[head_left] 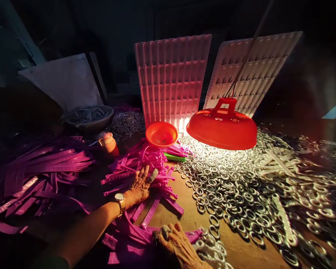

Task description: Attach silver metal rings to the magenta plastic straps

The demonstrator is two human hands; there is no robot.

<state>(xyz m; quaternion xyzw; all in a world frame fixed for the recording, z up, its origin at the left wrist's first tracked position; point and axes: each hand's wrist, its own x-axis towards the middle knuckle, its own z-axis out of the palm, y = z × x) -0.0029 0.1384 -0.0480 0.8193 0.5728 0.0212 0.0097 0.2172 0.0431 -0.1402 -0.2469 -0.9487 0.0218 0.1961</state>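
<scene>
1. Centre stage, a loose pile of long, flat, glossy magenta strips with small loops at some ends (156, 158) lies criss-crossed on the brown surface (184, 201)
2. And here's the left hand (140, 186), palm down on that pile, fingers a little spread, thumb out to the side with a grey covering on its tip, a gold wristwatch with a pale dial (120, 198) at the wrist
3. Down at the near edge, the right hand (177, 241) is bent over more magenta strips (141, 235); its thumb end wears a dark wrap, and whether it pinches anything I cannot tell
4. Just beside it, a bunch of pale rings (212, 250); farther right, a huge spread of shiny silvery rings (226, 179)
5. At the pile's far side, a flat bright-green piece (175, 157) and a round orange-red bowl (161, 134); to the left, an orange lidded bottle (109, 145) and a second magenta heap (44, 175)
6. Over the rings hangs a red dome-shaped cover with a handle (221, 129), light blazing beneath; two pale ribbed panels (173, 78) lean upright behind
</scene>
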